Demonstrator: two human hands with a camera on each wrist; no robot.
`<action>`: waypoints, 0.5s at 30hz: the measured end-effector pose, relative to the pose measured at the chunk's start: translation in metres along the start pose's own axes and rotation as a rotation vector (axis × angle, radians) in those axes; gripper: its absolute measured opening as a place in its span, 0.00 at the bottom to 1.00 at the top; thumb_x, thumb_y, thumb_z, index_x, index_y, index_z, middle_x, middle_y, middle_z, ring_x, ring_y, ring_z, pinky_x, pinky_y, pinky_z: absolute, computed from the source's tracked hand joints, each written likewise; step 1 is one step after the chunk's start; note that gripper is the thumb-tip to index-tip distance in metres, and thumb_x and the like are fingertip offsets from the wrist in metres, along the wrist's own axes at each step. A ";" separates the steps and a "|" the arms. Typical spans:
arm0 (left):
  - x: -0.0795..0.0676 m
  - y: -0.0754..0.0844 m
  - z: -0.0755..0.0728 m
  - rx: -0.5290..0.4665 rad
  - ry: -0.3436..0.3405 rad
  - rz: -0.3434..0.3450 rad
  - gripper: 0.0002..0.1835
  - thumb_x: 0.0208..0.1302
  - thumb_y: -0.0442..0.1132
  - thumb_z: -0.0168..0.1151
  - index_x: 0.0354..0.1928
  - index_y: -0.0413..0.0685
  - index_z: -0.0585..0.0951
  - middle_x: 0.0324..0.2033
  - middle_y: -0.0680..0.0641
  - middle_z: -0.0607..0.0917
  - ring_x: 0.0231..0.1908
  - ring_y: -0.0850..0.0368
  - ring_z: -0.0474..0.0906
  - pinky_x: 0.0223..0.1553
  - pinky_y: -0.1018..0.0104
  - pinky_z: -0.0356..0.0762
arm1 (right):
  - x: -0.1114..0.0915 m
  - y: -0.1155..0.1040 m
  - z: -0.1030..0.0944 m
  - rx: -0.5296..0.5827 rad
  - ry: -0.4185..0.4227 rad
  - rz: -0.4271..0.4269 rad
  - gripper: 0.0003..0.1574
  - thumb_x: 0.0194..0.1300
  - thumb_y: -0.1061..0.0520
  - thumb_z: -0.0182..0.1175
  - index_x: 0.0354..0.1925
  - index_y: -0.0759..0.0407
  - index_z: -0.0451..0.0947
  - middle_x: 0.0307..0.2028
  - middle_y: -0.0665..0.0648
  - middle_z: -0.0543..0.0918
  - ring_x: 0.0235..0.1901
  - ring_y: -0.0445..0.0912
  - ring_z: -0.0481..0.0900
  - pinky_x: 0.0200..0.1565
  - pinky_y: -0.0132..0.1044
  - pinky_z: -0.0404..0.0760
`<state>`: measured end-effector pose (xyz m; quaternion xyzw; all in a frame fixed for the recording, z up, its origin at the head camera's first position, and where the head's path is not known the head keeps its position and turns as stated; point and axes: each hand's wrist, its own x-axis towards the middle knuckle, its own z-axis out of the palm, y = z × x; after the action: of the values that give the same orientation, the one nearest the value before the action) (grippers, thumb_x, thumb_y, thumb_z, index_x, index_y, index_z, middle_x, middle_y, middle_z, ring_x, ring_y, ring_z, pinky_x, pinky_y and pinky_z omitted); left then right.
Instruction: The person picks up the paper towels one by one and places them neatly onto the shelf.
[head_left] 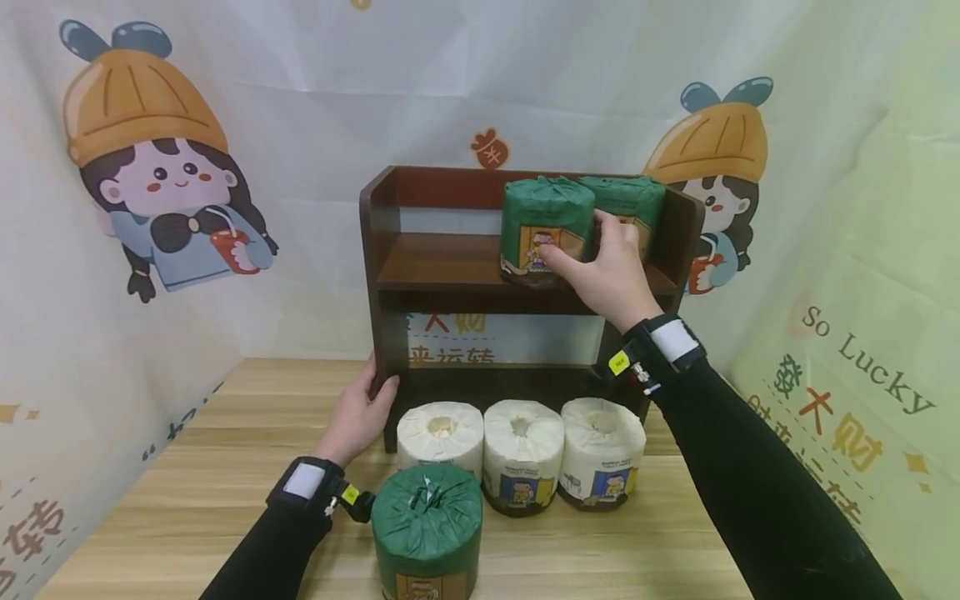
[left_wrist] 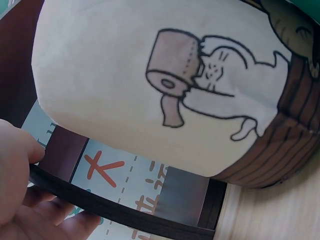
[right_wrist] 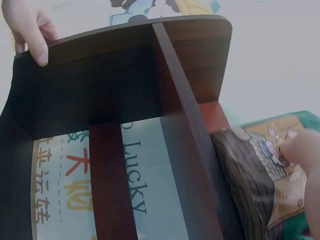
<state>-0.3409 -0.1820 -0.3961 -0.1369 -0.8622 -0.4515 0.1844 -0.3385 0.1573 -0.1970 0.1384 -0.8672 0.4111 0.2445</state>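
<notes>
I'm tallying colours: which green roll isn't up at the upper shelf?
The front green roll, before the leftmost white roll; the held green roll and the rear green roll are both at the upper shelf.

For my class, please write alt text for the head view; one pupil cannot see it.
A right hand grips a green roll at the upper shelf of a brown rack, beside a second green roll, while the left hand holds the rack's side. Three white rolls stand in front, a third green roll in the foreground.
</notes>
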 end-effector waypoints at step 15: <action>-0.001 0.000 -0.001 -0.004 0.010 0.009 0.29 0.78 0.44 0.49 0.77 0.54 0.56 0.65 0.38 0.70 0.59 0.45 0.68 0.56 0.42 0.73 | 0.004 -0.008 0.021 -0.209 0.132 0.029 0.51 0.66 0.40 0.65 0.70 0.67 0.54 0.61 0.67 0.65 0.56 0.56 0.68 0.59 0.52 0.73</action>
<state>-0.3401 -0.1827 -0.3958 -0.1390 -0.8598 -0.4531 0.1902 -0.3443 0.1358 -0.2009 0.0723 -0.8893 0.3301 0.3082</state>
